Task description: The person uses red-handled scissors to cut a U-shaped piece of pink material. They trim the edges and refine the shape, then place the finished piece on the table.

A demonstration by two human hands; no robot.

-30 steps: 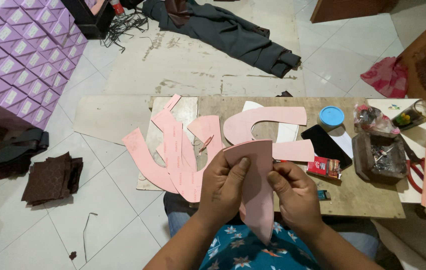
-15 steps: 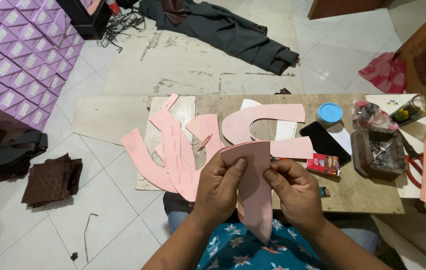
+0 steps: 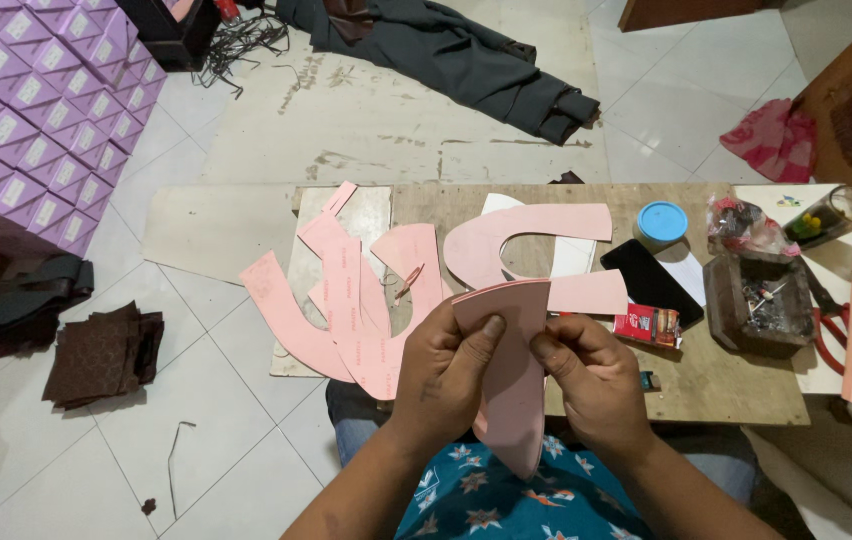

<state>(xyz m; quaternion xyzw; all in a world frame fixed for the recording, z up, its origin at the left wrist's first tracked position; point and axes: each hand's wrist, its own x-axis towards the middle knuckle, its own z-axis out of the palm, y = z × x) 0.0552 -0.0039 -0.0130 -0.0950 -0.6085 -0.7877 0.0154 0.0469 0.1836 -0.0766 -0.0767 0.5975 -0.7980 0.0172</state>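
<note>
Nearest us, our left hand (image 3: 443, 365) and right hand (image 3: 594, 385) both pinch a long pink cut-out piece (image 3: 509, 375), smooth, its narrow end pointing to 6 o'clock over our lap. On the table (image 3: 736, 385) beyond, at 2 o'clock, lies a small red rectangular packet (image 3: 647, 325). Farther, at 10 o'clock, lilac boxes (image 3: 26, 130) with pale labels are stacked on the floor.

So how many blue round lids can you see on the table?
1. The blue round plastic lid lies on the wooden board, right of the big curved pink card piece, just above the black flat phone. More could be hidden under things.
</note>
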